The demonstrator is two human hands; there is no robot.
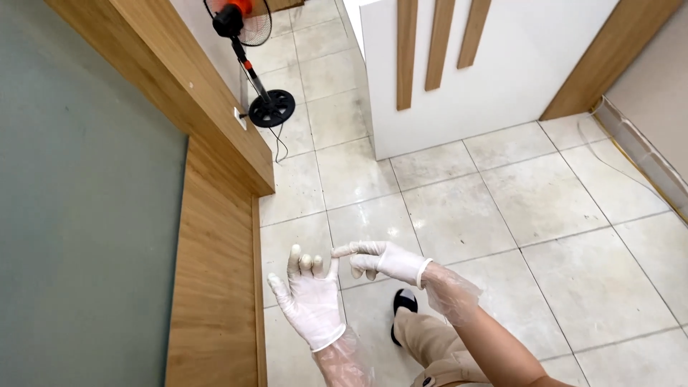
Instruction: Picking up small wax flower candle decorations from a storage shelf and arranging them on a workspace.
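White glove [313,301] covers my left hand [312,297], held palm-down over the tiled floor [545,208] beside the wooden wall panel [215,287], fingers spread wide and holding nothing. My right hand [383,259], gloved too, pinches the left glove's fingertip, fingers narrow. A standing fan [247,57] sits well apart, up the corridor.
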